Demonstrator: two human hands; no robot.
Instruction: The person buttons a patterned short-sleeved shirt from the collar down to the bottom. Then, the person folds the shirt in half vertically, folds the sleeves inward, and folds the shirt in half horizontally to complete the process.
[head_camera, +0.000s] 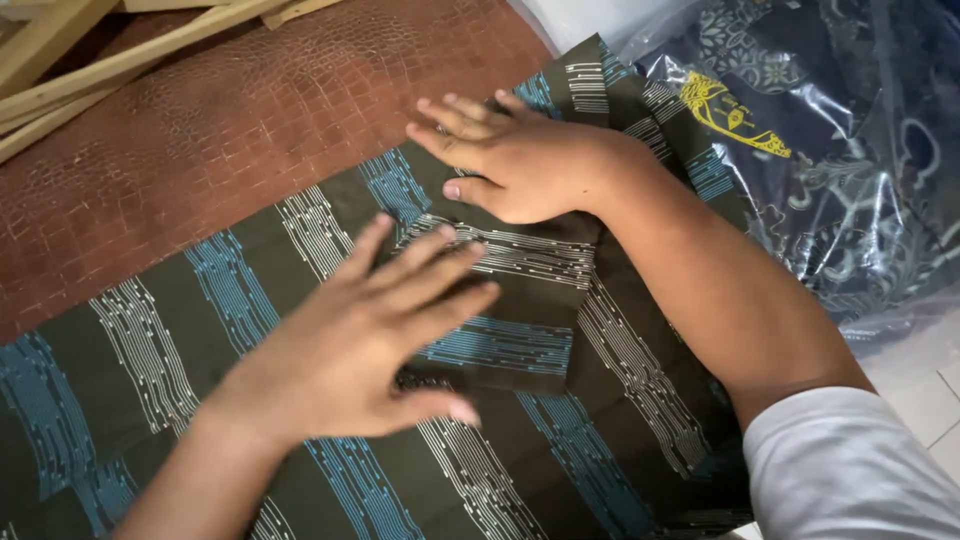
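Note:
A dark olive cloth with blue and white striped bands lies spread flat across the view. A folded flap of it sits in the middle. My left hand is flat on the cloth, fingers spread, palm down, pressing beside the folded flap. My right hand lies flat on the far edge of the cloth, fingers stretched to the left, thumb on the fold. Neither hand grips anything.
A reddish-brown textured mat lies under the cloth at the upper left. Pale wooden slats lie at the top left. Clear plastic bags holding dark patterned fabric sit at the right. White floor tiles show at the right edge.

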